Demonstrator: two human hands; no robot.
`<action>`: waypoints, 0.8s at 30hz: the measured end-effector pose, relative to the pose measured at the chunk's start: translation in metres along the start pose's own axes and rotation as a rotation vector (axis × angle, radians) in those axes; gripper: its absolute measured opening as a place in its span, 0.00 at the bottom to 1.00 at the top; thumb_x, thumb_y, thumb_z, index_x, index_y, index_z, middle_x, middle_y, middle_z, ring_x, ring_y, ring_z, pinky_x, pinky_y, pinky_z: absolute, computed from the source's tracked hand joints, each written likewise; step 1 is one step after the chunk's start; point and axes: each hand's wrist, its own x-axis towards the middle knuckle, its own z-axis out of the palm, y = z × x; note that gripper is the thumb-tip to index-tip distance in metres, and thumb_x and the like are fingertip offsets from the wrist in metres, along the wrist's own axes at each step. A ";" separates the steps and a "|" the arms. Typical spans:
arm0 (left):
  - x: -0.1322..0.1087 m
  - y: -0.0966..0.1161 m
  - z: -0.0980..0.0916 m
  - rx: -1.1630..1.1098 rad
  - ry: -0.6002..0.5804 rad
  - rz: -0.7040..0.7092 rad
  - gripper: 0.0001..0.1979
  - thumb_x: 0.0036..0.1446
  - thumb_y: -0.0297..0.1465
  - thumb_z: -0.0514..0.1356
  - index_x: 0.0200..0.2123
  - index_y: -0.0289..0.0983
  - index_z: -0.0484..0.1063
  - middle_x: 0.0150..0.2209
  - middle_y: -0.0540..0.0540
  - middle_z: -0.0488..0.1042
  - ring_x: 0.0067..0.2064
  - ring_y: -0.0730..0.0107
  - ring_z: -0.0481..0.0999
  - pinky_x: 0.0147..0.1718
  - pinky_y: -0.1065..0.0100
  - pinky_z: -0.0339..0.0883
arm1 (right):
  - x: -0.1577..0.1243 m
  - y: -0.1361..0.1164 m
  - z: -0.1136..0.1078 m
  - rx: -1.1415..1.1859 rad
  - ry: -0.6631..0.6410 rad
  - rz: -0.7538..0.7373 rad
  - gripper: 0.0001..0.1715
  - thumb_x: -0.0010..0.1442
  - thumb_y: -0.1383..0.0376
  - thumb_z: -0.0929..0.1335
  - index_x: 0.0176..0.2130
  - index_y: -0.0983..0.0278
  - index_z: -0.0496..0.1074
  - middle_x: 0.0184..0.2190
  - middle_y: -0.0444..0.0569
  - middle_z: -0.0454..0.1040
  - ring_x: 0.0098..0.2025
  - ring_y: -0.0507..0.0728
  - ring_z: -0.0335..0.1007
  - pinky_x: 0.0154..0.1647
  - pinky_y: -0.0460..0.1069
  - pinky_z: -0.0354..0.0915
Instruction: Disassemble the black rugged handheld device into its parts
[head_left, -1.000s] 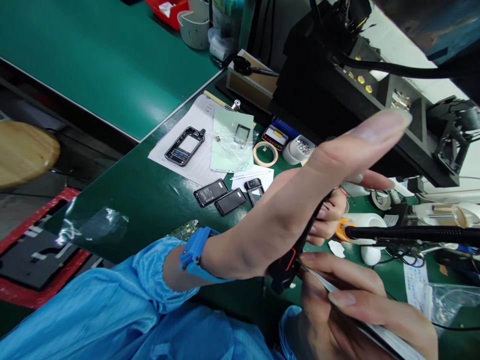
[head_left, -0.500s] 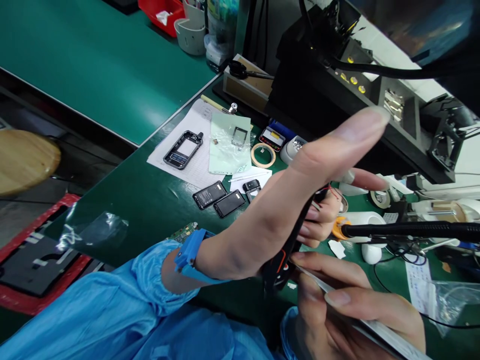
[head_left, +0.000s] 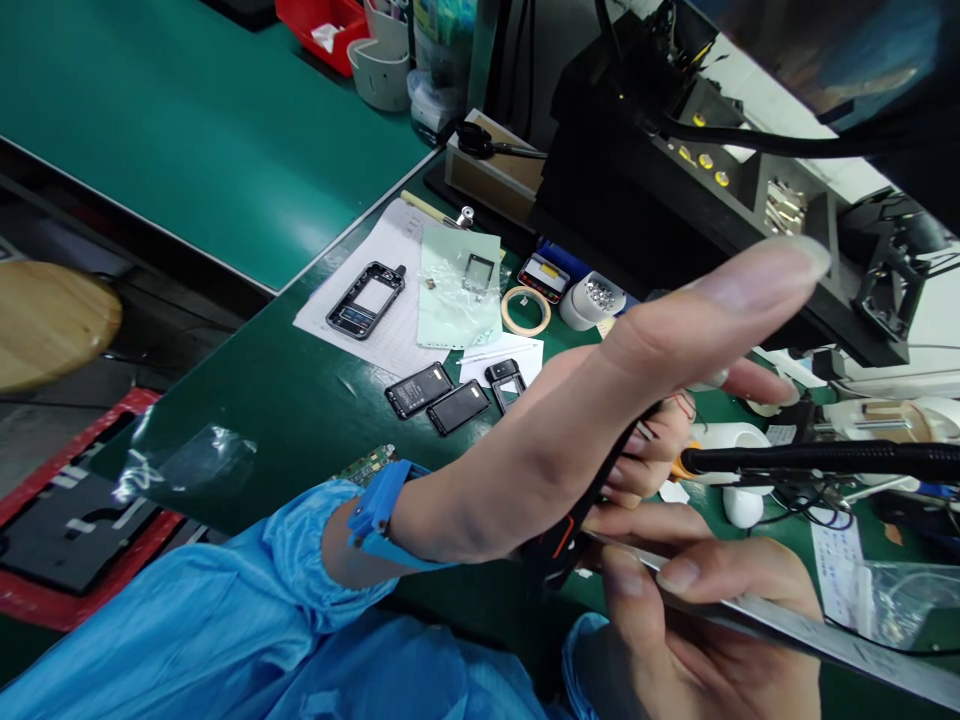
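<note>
My left hand (head_left: 592, 420), with a blue wrist strap (head_left: 382, 510), is wrapped round a black device (head_left: 559, 545) with an orange line; its thumb sticks out to the upper right. Thin red wires (head_left: 682, 403) show by its fingers. In my right hand (head_left: 712, 610), a thin flat metal tool (head_left: 780, 615) is pinched between thumb and fingers, its tip touching or close to the device's edge. The contact point is partly hidden. Two black battery-like parts (head_left: 458, 407) and a small black frame (head_left: 507, 383) lie beyond my left forearm.
A black housing (head_left: 367, 300) lies on white paper at the centre left. Near it are a tape roll (head_left: 526, 311) and a white cup of small parts (head_left: 592, 300). A circuit board (head_left: 367, 465) sits by my left sleeve. A black flexible arm (head_left: 810, 460) crosses the right side.
My left hand has shifted a little to the right with the device, its thumb farther right. The tool in my right hand has swung to a flatter angle. The white cup shows more fully.
</note>
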 end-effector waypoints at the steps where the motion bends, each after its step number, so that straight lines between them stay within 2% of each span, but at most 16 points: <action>1: -0.001 0.002 0.001 0.031 0.002 -0.002 0.22 0.75 0.35 0.52 0.62 0.45 0.82 0.32 0.56 0.70 0.23 0.86 0.53 0.23 0.81 0.51 | -0.002 0.001 0.000 -0.001 0.014 0.001 0.21 0.68 0.80 0.75 0.48 0.55 0.72 0.40 0.43 0.86 0.37 0.61 0.91 0.32 0.53 0.87; 4: 0.000 0.004 0.002 0.100 0.000 -0.010 0.29 0.77 0.40 0.44 0.65 0.41 0.80 0.29 0.55 0.57 0.23 0.86 0.51 0.24 0.81 0.49 | -0.008 0.004 0.000 -0.008 0.028 0.001 0.22 0.68 0.80 0.75 0.50 0.55 0.72 0.40 0.44 0.86 0.38 0.62 0.91 0.32 0.54 0.87; 6: 0.001 0.002 0.002 0.103 0.013 0.020 0.34 0.77 0.40 0.36 0.66 0.42 0.78 0.31 0.54 0.57 0.23 0.89 0.53 0.26 0.81 0.47 | -0.008 0.003 0.000 -0.014 0.029 -0.003 0.23 0.68 0.80 0.75 0.51 0.55 0.72 0.40 0.43 0.87 0.39 0.63 0.92 0.32 0.54 0.87; 7: 0.002 0.001 0.001 0.095 0.022 0.046 0.34 0.77 0.40 0.35 0.64 0.41 0.79 0.32 0.55 0.59 0.23 0.91 0.53 0.27 0.81 0.46 | -0.007 0.002 0.000 -0.014 0.028 -0.006 0.24 0.67 0.81 0.75 0.51 0.55 0.72 0.40 0.43 0.87 0.39 0.63 0.92 0.32 0.54 0.87; 8: 0.003 -0.001 0.001 0.086 0.024 0.064 0.31 0.78 0.41 0.38 0.58 0.38 0.79 0.32 0.55 0.60 0.23 0.91 0.53 0.26 0.81 0.46 | -0.006 0.001 0.000 -0.008 0.025 -0.014 0.24 0.67 0.81 0.74 0.51 0.55 0.72 0.41 0.44 0.88 0.38 0.63 0.92 0.32 0.54 0.87; 10: 0.004 -0.003 0.002 0.070 0.015 0.064 0.23 0.77 0.46 0.51 0.44 0.35 0.77 0.29 0.55 0.59 0.23 0.89 0.51 0.24 0.81 0.45 | -0.002 -0.001 0.001 0.017 0.003 -0.032 0.25 0.66 0.83 0.74 0.49 0.56 0.72 0.41 0.44 0.89 0.38 0.62 0.92 0.32 0.52 0.86; 11: 0.004 -0.003 0.002 0.068 0.007 0.060 0.23 0.75 0.49 0.55 0.40 0.34 0.75 0.27 0.55 0.57 0.23 0.88 0.50 0.23 0.80 0.44 | 0.000 -0.003 0.002 0.030 -0.004 -0.033 0.25 0.65 0.85 0.73 0.49 0.56 0.72 0.42 0.45 0.90 0.38 0.61 0.92 0.32 0.50 0.86; 13: 0.004 -0.002 0.003 0.071 0.009 0.058 0.24 0.76 0.48 0.53 0.42 0.34 0.77 0.27 0.56 0.55 0.23 0.88 0.50 0.24 0.80 0.44 | 0.003 -0.005 0.002 0.063 -0.009 -0.032 0.26 0.64 0.87 0.72 0.48 0.58 0.72 0.42 0.46 0.90 0.40 0.60 0.93 0.33 0.48 0.86; 16: 0.003 0.002 0.005 0.079 0.044 0.070 0.33 0.78 0.39 0.37 0.61 0.38 0.80 0.29 0.56 0.58 0.22 0.90 0.53 0.29 0.79 0.44 | 0.006 -0.006 0.003 0.108 0.009 -0.036 0.22 0.67 0.85 0.71 0.48 0.59 0.73 0.43 0.48 0.90 0.42 0.60 0.93 0.32 0.47 0.86; 17: 0.003 0.003 0.005 0.086 0.047 0.064 0.34 0.77 0.38 0.36 0.63 0.38 0.79 0.30 0.56 0.58 0.23 0.90 0.54 0.30 0.79 0.44 | 0.006 -0.006 0.002 0.112 0.012 -0.044 0.20 0.69 0.83 0.72 0.48 0.59 0.73 0.43 0.48 0.90 0.42 0.60 0.93 0.32 0.46 0.85; 18: 0.003 0.003 0.005 0.097 0.043 0.053 0.33 0.78 0.40 0.38 0.61 0.36 0.80 0.29 0.56 0.57 0.23 0.90 0.53 0.30 0.79 0.45 | 0.007 -0.006 0.003 0.110 0.012 -0.051 0.18 0.71 0.82 0.72 0.47 0.60 0.73 0.42 0.49 0.90 0.42 0.59 0.93 0.32 0.46 0.85; 21: 0.002 0.001 0.004 0.128 0.034 0.021 0.27 0.73 0.49 0.51 0.45 0.33 0.80 0.27 0.55 0.52 0.24 0.87 0.50 0.28 0.78 0.45 | 0.006 -0.007 0.003 0.072 0.033 -0.071 0.13 0.74 0.78 0.74 0.45 0.60 0.74 0.38 0.47 0.89 0.40 0.57 0.93 0.31 0.45 0.84; 24: 0.001 -0.004 0.001 0.146 0.017 0.031 0.26 0.74 0.49 0.49 0.41 0.36 0.77 0.28 0.53 0.50 0.26 0.83 0.51 0.27 0.77 0.48 | 0.003 -0.010 0.003 0.013 0.066 -0.081 0.13 0.73 0.76 0.75 0.44 0.59 0.74 0.36 0.47 0.89 0.37 0.59 0.92 0.28 0.46 0.84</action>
